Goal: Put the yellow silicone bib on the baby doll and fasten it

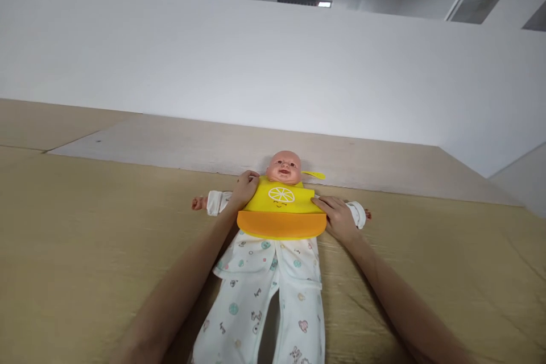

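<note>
A baby doll (284, 167) lies on its back on a tan table (85, 250), head away from me. It wears white printed pyjamas (264, 296) and a yellow bib (281, 207) with a lemon print and an orange catch pocket. My left hand (244, 189) rests at the bib's upper left corner by the doll's shoulder, fingers curled on the bib's edge. My right hand (336, 217) lies against the bib's right side, fingers closed on its edge. A yellow bib strap end (314, 174) sticks out beside the doll's head.
A lighter board (170, 145) covers the far part of the table. A white partition wall (273, 68) stands behind it. The wall turns toward me at the right (512, 182).
</note>
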The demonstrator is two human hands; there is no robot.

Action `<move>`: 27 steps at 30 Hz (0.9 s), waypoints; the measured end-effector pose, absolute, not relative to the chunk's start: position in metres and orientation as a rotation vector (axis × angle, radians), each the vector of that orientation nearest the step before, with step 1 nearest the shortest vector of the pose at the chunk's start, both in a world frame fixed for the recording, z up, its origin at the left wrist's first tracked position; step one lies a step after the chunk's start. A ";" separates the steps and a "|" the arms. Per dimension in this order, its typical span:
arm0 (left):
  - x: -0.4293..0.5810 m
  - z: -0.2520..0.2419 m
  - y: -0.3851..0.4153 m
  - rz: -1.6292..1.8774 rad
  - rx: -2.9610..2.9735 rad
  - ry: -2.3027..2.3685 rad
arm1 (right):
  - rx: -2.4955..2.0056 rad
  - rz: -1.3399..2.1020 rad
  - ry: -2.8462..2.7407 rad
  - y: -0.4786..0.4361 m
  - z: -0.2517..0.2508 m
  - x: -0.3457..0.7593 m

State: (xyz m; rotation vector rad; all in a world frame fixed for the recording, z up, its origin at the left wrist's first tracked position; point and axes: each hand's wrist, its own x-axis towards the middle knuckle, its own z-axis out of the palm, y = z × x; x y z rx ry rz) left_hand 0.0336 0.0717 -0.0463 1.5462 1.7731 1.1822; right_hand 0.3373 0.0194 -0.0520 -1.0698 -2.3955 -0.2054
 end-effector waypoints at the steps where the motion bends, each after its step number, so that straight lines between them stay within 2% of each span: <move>1: 0.033 -0.046 0.071 1.179 1.556 1.785 | -1.071 -0.200 -2.395 0.020 -0.052 0.338; 16: 0.031 -0.042 0.048 1.192 1.691 1.794 | -1.037 -0.095 -2.257 0.018 -0.054 0.334; 27: 0.010 -0.040 0.003 1.251 1.946 1.649 | -1.043 -0.017 -2.257 0.012 -0.055 0.330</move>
